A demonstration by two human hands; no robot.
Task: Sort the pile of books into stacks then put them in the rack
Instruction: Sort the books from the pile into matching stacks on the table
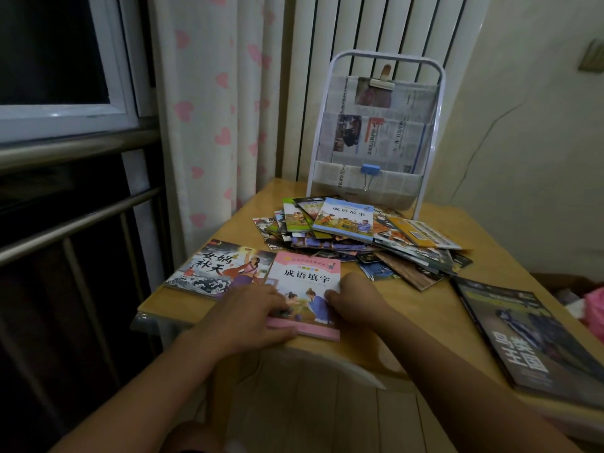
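Both forearms reach forward from the bottom edge, converging toward the middle; the left hand (253, 317) lies palm down, fingers spread and fairly straight, pressing flat on the pink book (305, 289) at its near left corner; the right hand (354, 297) sits just beside it at the book's right edge, knuckles up, fingers curled under with the tips at the cover's edge; whether it pinches the edge cannot be told; the wrists are level, sleeves bare.
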